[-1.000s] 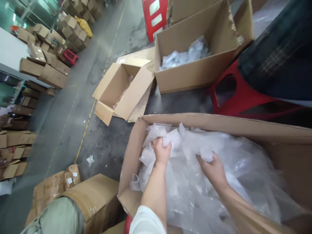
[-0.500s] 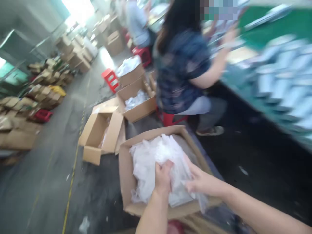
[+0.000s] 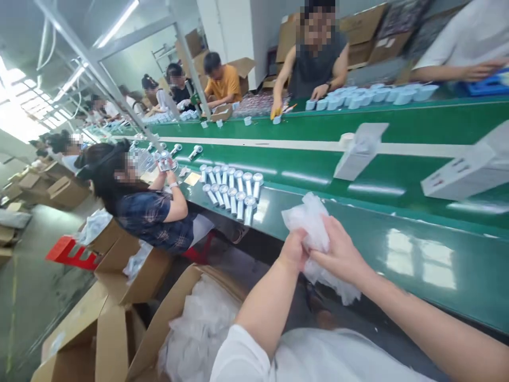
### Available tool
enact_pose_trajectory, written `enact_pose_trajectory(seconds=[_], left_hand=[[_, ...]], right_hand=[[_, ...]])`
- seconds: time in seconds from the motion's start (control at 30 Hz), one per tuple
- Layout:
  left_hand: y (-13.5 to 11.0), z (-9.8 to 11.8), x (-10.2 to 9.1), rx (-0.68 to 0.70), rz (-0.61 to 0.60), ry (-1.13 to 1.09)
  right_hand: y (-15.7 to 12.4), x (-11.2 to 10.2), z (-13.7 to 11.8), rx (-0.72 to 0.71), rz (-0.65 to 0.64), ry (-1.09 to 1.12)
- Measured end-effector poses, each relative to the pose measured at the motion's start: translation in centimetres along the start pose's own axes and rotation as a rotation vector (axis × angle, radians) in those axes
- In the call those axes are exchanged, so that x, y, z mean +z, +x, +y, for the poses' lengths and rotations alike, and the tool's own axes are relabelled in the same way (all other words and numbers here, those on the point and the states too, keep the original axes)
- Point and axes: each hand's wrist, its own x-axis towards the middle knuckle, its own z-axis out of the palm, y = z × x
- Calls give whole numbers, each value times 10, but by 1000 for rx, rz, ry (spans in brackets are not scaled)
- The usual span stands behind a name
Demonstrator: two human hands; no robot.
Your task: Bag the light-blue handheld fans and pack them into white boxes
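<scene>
Seated co-worker (image 3: pixel 151 215) far left of grip, facing silver cylindrical units (image 3: pixel 233 193) lined on green conveyor counter (image 3: pixel 417 265). Open cardboard carton (image 3: pixel 170 313) below and left of grip, heaped with loose plastic bags (image 3: pixel 199 334). Left grip (image 3: pixel 293 252) closed on bunched clear plastic bag (image 3: pixel 312 223); right grip (image 3: pixel 340 257) clutched same bag, held above carton, just before counter edge.

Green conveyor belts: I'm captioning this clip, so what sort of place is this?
Most likely a factory assembly line: workers sit along a green conveyor belt, rows of identical silver-and-white parts lie on it, and cardboard cartons of clear plastic wrap stand nearby.
</scene>
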Motion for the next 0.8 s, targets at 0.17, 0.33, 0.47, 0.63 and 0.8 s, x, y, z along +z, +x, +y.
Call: enact_pose_trajectory(seconds=[0.17, 0.33, 0.47, 0.63, 0.8], left_hand=[[104, -61, 50, -154, 106, 121], [180, -96, 46, -135, 373, 516], [176, -47, 15, 172, 524, 1105], [129, 67, -41, 49, 1062, 1896], [126, 105, -78, -234, 1010, 1991]], right_hand=[[40, -21, 94, 296, 67, -56], [58, -8, 157, 493, 21, -81], [62, 7, 167, 444, -112, -105], [83, 15, 156, 610, -188, -120], [94, 5, 149, 736, -320, -19]])
